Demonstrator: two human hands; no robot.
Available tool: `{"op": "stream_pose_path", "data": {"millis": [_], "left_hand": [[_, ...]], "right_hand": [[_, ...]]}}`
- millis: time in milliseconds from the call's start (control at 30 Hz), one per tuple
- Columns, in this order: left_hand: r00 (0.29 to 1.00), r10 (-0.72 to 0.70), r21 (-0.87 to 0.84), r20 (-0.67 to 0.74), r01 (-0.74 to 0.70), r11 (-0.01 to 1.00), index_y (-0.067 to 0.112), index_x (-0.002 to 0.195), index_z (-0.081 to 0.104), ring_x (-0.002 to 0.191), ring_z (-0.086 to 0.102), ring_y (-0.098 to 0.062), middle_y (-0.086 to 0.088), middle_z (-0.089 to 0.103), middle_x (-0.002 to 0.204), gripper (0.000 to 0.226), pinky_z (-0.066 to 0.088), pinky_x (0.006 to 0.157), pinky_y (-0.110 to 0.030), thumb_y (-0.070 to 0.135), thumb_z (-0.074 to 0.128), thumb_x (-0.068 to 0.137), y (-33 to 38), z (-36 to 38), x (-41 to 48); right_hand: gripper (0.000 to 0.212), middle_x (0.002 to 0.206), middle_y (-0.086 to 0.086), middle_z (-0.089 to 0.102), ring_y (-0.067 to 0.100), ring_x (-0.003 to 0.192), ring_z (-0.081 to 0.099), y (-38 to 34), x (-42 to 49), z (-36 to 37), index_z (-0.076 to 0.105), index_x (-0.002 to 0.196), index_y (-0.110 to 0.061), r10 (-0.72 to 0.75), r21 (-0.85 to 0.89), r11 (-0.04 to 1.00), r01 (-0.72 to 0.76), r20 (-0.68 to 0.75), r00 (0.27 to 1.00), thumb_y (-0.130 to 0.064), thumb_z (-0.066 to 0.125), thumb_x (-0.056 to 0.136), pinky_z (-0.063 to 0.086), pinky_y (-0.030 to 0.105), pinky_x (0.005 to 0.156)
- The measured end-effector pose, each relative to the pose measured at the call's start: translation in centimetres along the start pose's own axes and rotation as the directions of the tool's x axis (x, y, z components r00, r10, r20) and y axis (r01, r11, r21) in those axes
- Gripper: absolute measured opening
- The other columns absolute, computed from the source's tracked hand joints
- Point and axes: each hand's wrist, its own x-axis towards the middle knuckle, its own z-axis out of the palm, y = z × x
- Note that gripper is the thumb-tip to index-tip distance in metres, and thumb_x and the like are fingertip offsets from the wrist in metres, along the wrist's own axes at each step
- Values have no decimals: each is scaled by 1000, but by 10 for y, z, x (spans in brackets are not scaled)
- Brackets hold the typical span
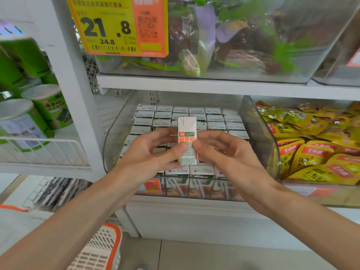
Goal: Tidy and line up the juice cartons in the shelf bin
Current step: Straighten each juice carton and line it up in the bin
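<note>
A small white juice carton point(186, 131) with an orange and green label is held upright above the clear shelf bin point(259, 133). My left hand point(148, 152) grips its left side with the thumb on the front. My right hand point(224, 152) pinches its right side, thumb on the front too. Under the hands, several rows of juice cartons point(214, 118) stand packed in the bin, tops up. The cartons directly beneath my hands are hidden.
A clear bin of yellow snack packets point(315, 145) sits to the right. Green cans point(46, 106) stand on the left wire shelf. Above, a clear bin of bagged goods point(233, 39) carries a yellow price tag point(116, 26). An orange-rimmed basket point(101, 248) is below left.
</note>
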Motion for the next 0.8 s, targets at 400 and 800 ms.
{"op": "stream_pose_path", "data": {"millis": [400,800], "left_hand": [[998,-59,-62,-7,58,996,19,137,65,109,76,-21,-4,76,124,38,64,84,-34,16,65,99,1,1,1],[999,-43,-54,-20,42,998,39,123,63,101,78,-16,6,80,110,39,60,77,-17,20,74,90,2,3,0]], "right_hand": [[21,96,6,81,21,93,77,-1,1,3,76,112,-15,-48,59,997,52,-79,996,-25,76,94,61,28,88],[31,105,0,82,13,101,78,-5,3,5,70,119,-20,-34,16,999,34,13,999,-31,79,92,60,20,83]]}}
